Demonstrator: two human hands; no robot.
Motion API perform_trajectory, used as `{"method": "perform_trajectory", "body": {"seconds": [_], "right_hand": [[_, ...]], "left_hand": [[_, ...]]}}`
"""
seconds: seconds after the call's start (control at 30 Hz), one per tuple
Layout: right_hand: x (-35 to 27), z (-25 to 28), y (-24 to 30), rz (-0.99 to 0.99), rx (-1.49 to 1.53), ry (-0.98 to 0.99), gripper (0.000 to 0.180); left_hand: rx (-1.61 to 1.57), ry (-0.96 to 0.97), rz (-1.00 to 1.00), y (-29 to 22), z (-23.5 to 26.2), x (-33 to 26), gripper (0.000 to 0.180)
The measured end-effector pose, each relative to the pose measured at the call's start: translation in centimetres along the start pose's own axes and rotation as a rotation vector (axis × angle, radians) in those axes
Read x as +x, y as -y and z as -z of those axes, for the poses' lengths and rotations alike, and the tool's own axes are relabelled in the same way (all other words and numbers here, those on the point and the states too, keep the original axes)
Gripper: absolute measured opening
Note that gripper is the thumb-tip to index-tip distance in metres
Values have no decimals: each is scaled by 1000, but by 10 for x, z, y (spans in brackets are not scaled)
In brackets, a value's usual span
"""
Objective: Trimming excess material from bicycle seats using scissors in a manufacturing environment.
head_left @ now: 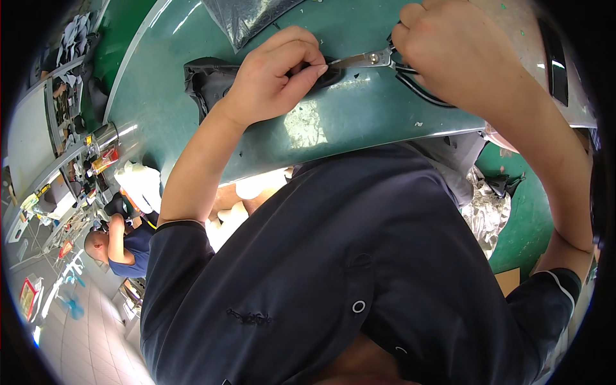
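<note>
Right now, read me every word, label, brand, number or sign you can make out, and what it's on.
No text can be read.
Scissors and black piece: no readable lettering.
Shirt: dark chest mark, unreadable.
Red-framed panel, far left: too small and blurred.

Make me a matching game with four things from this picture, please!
Things:
1. Scissors
2. Table
3. Left hand
4. Shirt

Clues:
A. Green and shiny
B. At the black piece, close to the blades
C. Dark, with a ring-shaped button
D. Held in the right hand

Right pairs: 1-D, 2-A, 3-B, 4-C
</note>
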State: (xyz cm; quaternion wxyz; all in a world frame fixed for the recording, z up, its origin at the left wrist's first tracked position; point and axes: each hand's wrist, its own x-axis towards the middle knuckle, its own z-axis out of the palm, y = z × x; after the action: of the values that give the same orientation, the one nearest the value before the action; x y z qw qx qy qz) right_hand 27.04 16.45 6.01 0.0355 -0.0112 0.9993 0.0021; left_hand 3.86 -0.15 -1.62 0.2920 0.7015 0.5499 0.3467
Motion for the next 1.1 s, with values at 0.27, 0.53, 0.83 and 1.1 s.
{"method": "perform_trajectory", "body": {"seconds": [0.27,0.53,0.83,1.1], "right_hand": [[-11,-9,-6,-54,-1,-71,19],[-1,-24,-7,-55,66,-165,26],[5,-22,-12,-34,52,13,24],[-1,-33,-15,-25,65,-1,25]], "left_hand": [[-117,42,38,6,11,2,9],[-129,35,54,7,11,1,7],[-146,44,53,11,12,-1,7],[-352,7,125,14,13,-2,5]]}}
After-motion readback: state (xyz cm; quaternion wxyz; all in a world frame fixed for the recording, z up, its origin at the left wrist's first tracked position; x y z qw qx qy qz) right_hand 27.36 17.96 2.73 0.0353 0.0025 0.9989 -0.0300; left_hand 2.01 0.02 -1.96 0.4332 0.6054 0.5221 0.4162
